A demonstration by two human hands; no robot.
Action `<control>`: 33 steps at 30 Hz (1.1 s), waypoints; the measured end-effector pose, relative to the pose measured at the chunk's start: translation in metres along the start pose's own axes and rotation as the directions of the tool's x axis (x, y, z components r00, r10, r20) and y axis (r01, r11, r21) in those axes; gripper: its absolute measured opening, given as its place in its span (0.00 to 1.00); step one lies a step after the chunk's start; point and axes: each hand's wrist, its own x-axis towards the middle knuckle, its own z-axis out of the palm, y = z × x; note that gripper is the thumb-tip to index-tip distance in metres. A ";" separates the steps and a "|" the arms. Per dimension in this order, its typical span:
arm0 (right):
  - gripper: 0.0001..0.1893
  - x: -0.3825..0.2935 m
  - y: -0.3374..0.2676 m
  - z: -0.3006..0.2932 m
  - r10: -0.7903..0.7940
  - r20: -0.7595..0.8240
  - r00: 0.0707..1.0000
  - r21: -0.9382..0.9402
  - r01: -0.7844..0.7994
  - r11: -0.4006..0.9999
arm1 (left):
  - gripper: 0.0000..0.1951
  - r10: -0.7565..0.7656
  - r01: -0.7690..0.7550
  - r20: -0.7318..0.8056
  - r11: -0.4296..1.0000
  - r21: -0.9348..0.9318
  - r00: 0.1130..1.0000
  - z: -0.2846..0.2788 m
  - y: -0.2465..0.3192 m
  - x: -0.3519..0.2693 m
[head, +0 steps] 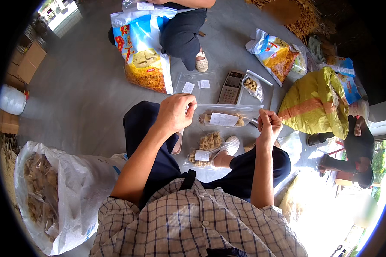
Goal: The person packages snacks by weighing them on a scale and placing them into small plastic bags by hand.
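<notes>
A clear plastic zip bag (251,112) is stretched between my two hands, above the floor in front of my knees. My left hand (177,111) pinches its top left corner, and my right hand (268,125) pinches the top right one. Inside the bag lie tan pieces and a white printed slip (224,119). Below it, between my feet, rest clear bags of tan cubes (210,141), one with a white label (202,155). Just beyond my hands sits a digital scale (232,87) with a small bag of cubes (251,85) on its metal tray.
Flat clear bags with white labels (204,84) lie left of the scale. A large printed sack (148,61) stands by another person's leg (185,35). To my right is a yellow woven sack (312,99); at lower left, a white sack (83,180) holds filled bags.
</notes>
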 end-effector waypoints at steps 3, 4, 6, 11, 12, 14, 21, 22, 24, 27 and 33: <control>0.05 0.008 0.007 -0.004 0.013 -0.051 0.999 0.072 -0.009 0.997 | 0.04 -0.048 0.045 0.016 0.988 0.147 0.999 -0.011 -0.009 0.005; 0.05 0.013 0.009 -0.010 -0.002 -0.058 0.998 0.102 0.008 0.995 | 0.05 -0.079 0.082 -0.023 0.990 0.117 0.997 -0.016 -0.021 0.003; 0.05 0.015 0.007 -0.014 -0.048 0.015 0.999 0.056 0.047 0.997 | 0.05 -0.124 0.125 -0.029 0.990 0.063 0.992 -0.023 -0.035 0.007; 0.05 0.030 0.040 -0.003 -0.097 0.192 0.977 -0.398 0.168 0.902 | 0.03 -0.056 0.055 0.013 0.996 0.066 0.998 -0.018 -0.032 0.055; 0.05 0.033 0.045 -0.003 -0.066 0.178 0.982 -0.393 0.133 0.910 | 0.03 -0.047 0.044 0.019 0.994 0.101 0.999 -0.017 -0.033 0.064; 0.05 0.039 0.054 -0.006 -0.038 0.172 0.984 -0.404 0.106 0.908 | 0.02 -0.027 0.021 0.033 0.985 0.172 0.999 -0.012 -0.034 0.081; 0.06 0.017 0.085 -0.010 0.133 0.595 0.793 -0.544 0.275 0.793 | 0.05 -0.075 0.009 0.270 0.971 0.237 0.960 0.020 -0.066 0.096; 0.06 0.010 0.096 -0.010 0.216 0.667 0.713 -0.598 0.339 0.726 | 0.06 -0.106 0.035 0.311 0.973 0.227 0.945 0.020 -0.061 0.097; 0.07 -0.005 0.128 -0.012 0.329 0.725 0.605 -0.658 0.469 0.588 | 0.07 -0.154 0.081 0.330 0.971 0.224 0.932 0.019 -0.058 0.100; 0.08 -0.016 0.184 -0.010 0.413 0.687 0.598 -0.726 0.537 0.429 | 0.08 -0.135 0.073 0.350 0.980 0.182 0.927 0.018 -0.055 0.102; 0.08 0.026 0.222 0.052 0.529 0.441 0.725 -0.885 0.256 0.388 | 0.08 -0.174 0.242 0.391 0.961 -0.133 0.904 0.011 -0.064 0.106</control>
